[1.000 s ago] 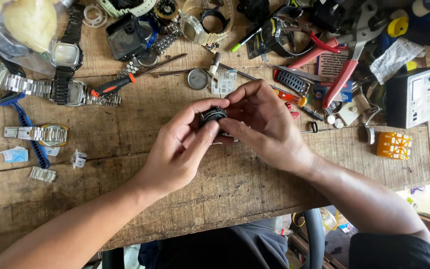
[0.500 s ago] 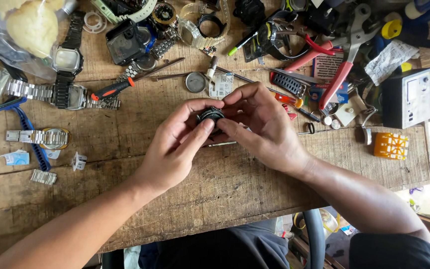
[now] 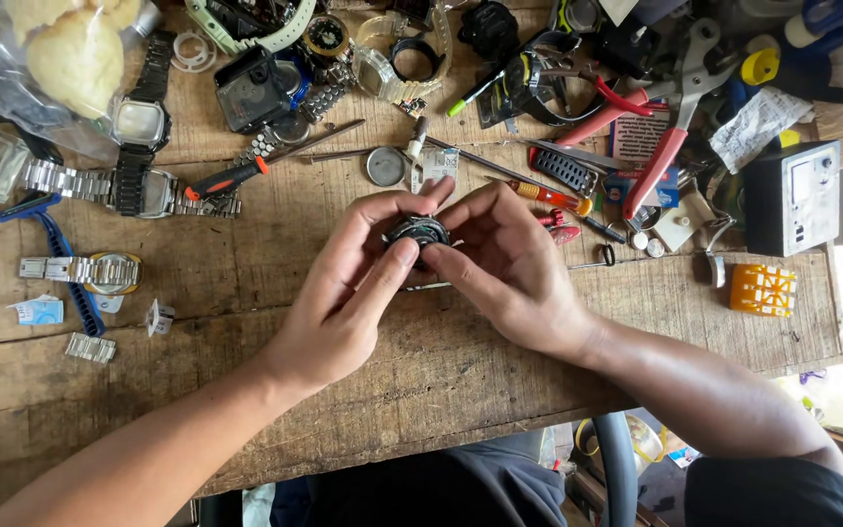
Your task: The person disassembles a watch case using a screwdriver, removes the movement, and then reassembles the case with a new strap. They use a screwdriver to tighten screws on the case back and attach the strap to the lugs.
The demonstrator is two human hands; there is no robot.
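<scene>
**Watch case pinched between both hands**

The small round watch case [image 3: 419, 231] sits mid-bench, gripped by the left hand [image 3: 343, 293] from seven o'clock and the right hand [image 3: 500, 263] from four o'clock, fingers curled closed around it. A red-handled screwdriver [image 3: 231, 178] lies at ten o'clock, on the wooden bench [image 3: 246, 410].

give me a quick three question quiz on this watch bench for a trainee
1. True or false: both hands grip the round watch case.
2. Which lies nearest the left hand? A) orange block B) metal-band watch C) grey meter box
3. What colour are the handles of the pliers at upper right?

Key: 1 true, the left hand and right hand pinch it together. 2 B. 3 red.
</scene>
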